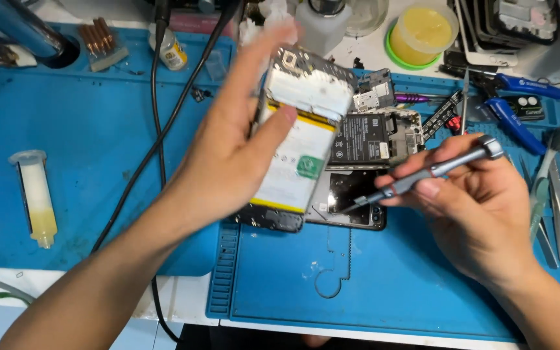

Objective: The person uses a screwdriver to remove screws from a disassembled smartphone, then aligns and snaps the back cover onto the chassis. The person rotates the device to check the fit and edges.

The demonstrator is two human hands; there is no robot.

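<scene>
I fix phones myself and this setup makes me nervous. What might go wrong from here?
1. The left hand holds the opened phone tilted above the mat, gripped mostly by thumb; it might slip.
2. The right hand points the screwdriver at the second opened phone close to both batteries; a slip could pierce one.
3. The black cable runs under the left forearm and may snag.

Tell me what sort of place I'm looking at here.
Most likely a phone repair bench. The left hand holds an opened phone with a white battery, the right hand holds a grey metal precision screwdriver, and a blue silicone work mat covers the bench.
</scene>
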